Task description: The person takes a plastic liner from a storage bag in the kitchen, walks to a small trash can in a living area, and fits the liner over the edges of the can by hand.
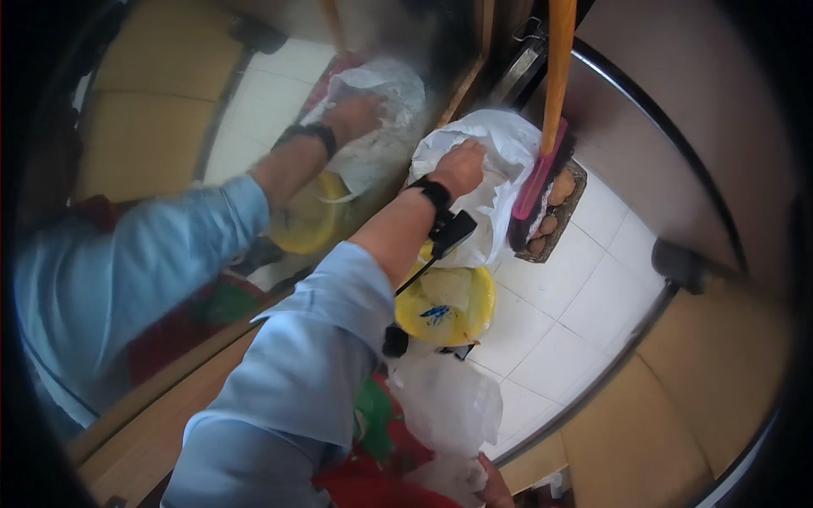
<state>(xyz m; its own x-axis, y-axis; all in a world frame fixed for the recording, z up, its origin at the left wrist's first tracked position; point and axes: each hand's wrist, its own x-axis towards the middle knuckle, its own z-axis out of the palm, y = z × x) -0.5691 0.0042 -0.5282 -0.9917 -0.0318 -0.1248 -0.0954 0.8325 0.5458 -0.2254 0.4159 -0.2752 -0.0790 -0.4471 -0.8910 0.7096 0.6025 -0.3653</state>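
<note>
My left hand [460,167], with a black watch and a small black device at the wrist, reaches forward to a white plastic bag [483,222]. Its fingers are curled on the bag's upper part, and the bag gapes to the right of them. At the lower edge only part of my right hand [494,486] shows, closed by the gathered end of a clear plastic bag [449,402]. Beside that bag lies red and green material [373,423]. Between the two bags stands a yellow bin or bucket [484,306] with a pale lining and a blue mark inside.
A broom with a wooden handle [558,72] and pink head [537,182] leans beside the white bag. Behind it, a brown basket [559,233] holds several round brown items on white floor tiles [563,356]. A glossy panel [195,279] at left mirrors my arm. Tan cabinet fronts [652,406] stand at right.
</note>
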